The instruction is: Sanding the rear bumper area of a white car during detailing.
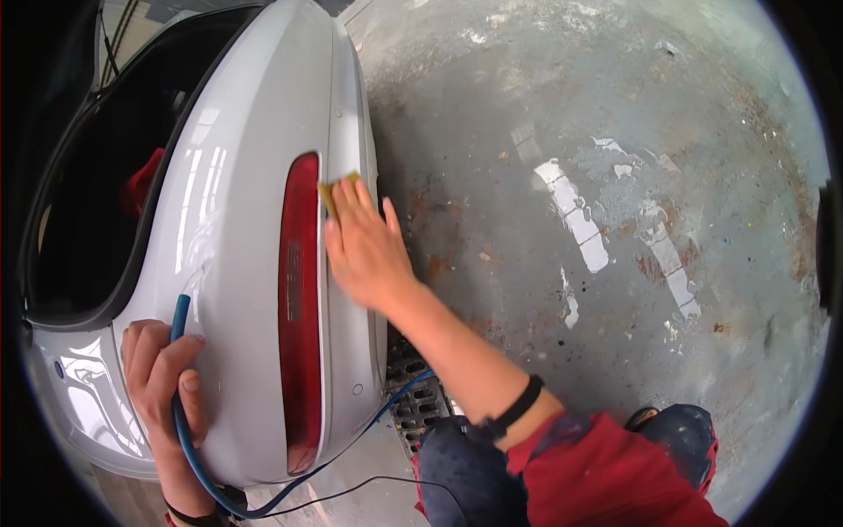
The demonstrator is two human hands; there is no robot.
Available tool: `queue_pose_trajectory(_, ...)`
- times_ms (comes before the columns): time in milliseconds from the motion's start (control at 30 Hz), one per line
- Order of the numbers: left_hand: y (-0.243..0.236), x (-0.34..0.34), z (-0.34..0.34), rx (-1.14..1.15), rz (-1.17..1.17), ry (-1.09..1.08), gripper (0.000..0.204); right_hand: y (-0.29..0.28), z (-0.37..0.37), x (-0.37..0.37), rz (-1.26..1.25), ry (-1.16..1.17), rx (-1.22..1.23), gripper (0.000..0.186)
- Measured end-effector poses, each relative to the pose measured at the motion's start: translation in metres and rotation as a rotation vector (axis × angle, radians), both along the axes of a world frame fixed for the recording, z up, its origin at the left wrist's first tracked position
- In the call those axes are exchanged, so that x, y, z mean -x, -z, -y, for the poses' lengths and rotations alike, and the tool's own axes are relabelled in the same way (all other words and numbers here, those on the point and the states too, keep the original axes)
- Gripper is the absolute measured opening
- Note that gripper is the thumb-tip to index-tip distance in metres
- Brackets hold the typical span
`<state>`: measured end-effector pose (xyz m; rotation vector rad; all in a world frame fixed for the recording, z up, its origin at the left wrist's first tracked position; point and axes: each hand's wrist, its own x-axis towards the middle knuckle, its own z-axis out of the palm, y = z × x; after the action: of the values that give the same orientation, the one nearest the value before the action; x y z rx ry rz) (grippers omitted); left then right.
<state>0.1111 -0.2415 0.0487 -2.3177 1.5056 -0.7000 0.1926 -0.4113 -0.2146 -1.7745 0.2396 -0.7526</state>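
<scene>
My right hand [364, 237] presses a yellow pad [344, 182] with its fingertips on the white bumper [347, 351], beside the upper end of the long red tail light [299, 237]. My left hand [158, 378], closed around a blue hose [182, 312], rests at the car's white rear panel [228, 176], left of the tail light. The hose's open end points up above my fingers, and the rest loops down below the bumper.
An open, dark-rimmed hatch [132, 88] with something red inside is at upper left. A wet, stained grey floor [597, 369] spreads to the right. A floor grate [408, 408] lies below the bumper, near my legs [457, 474]. A thin black cable crosses the lower edge.
</scene>
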Motion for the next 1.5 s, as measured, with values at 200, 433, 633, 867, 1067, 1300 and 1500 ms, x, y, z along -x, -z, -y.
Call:
queue_pose_trajectory(200, 0.000, 0.001, 0.000, -0.028, -0.018, -0.031, 0.046, 0.002, 0.014, -0.013, 0.127, 0.010, -0.147, 0.057)
queue_pose_trajectory(433, 0.000, 0.000, 0.001, 0.008, -0.028, -0.002, 0.046, -0.020, 0.001, 0.043, 0.018, -0.255, -0.190, 0.065)
queue_pose_trajectory(633, 0.000, -0.002, 0.003, -0.012, -0.033, 0.036, 0.050, 0.004, 0.023, -0.020, 0.116, -0.066, -0.142, 0.064)
queue_pose_trajectory(867, 0.001, -0.005, 0.007, -0.054, 0.060, -0.028, 0.041, 0.093, -0.111, 0.020, 0.196, 0.104, -0.065, 0.064)
queue_pose_trajectory(1067, 0.001, -0.006, 0.010, -0.133, 0.094, -0.008, 0.040, 0.058, -0.155, 0.140, 0.100, -0.111, -0.114, 0.068)
queue_pose_trajectory(1300, 0.007, -0.003, 0.007, -0.260, 0.099, 0.231, 0.032, 0.002, -0.031, 0.081, 0.117, -0.040, -0.223, 0.063)
queue_pose_trajectory(1500, 0.013, 0.000, 0.004, -0.241, 0.110, 0.282, 0.026, 0.019, -0.106, 0.137, 0.044, -0.079, -0.075, 0.067)
